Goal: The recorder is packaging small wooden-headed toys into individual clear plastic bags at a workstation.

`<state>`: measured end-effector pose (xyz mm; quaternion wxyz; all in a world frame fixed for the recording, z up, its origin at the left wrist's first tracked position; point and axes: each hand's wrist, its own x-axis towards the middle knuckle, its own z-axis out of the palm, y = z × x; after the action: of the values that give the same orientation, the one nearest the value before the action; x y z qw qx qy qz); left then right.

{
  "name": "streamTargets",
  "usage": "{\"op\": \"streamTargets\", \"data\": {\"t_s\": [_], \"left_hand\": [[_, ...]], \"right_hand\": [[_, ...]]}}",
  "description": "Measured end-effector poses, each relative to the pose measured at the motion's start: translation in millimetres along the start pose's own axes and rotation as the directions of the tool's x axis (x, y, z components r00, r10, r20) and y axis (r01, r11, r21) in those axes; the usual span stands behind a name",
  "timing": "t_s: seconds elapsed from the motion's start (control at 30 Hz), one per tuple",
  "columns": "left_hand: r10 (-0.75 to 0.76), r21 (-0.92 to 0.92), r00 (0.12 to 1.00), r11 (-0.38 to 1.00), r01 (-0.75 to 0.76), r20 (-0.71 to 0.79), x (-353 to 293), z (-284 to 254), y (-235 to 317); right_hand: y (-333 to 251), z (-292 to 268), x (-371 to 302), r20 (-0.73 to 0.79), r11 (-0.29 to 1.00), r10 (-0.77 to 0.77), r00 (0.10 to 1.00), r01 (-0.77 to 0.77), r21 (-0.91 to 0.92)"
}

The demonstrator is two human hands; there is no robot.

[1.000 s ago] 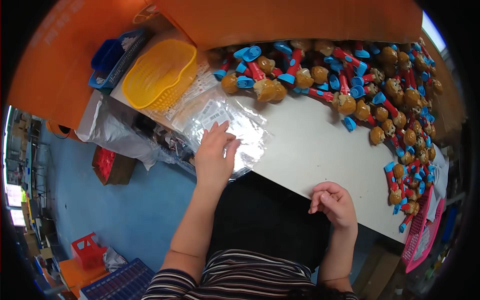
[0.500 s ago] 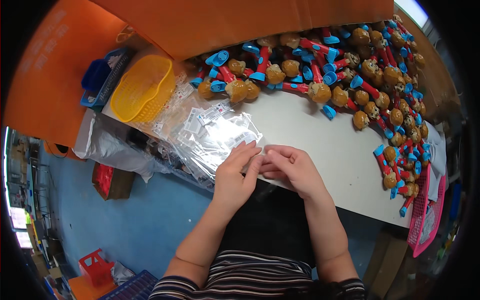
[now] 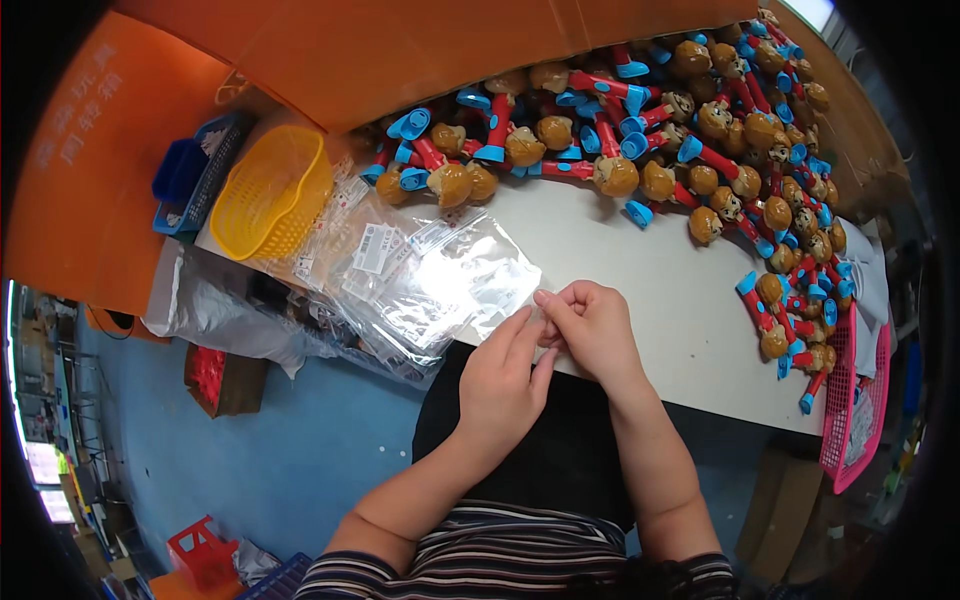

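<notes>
A stack of clear plastic bags lies at the near left edge of the white table, shining under the light. My right hand is closed, thumb and forefinger pinched at the near right corner of the top bag. Against it, my left hand is closed too, its fingers along the same corner and its thumb below. The fingers partly hide the plastic between them. A white printed label shows through the bags.
Many figure toys with brown heads, red bodies and blue bases are heaped across the table's far and right sides. A yellow basket and blue bins stand left. Orange cardboard rises behind. A pink basket hangs at the right edge.
My left hand has drawn back off the bags toward me and to the right. Both hands now meet at the bag's corner. The view has shifted slightly.
</notes>
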<state>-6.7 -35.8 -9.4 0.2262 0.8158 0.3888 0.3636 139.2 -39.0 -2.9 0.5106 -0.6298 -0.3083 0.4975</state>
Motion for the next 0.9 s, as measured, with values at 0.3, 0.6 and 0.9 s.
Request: {"op": "streamTargets", "data": {"t_s": [0.3,0.6,0.9], "left_hand": [[0.084,0.071,0.994,0.994,-0.079,-0.070,4,-1,-2],[0.104,-0.039,0.990,0.994,-0.100,0.100,9,17,3],[0.081,-0.037,0.993,0.996,-0.077,0.090,5,20,4]], "right_hand": [[-3,-32,-25,-0.105,0.963,-0.205,0.973,0.181,-0.200],[-19,-186,-76,-0.572,0.442,-0.615,0.542,-0.363,-0.820],[-18,-195,-32,-0.361,0.258,-0.583,0.728,-0.255,-0.932]]}}
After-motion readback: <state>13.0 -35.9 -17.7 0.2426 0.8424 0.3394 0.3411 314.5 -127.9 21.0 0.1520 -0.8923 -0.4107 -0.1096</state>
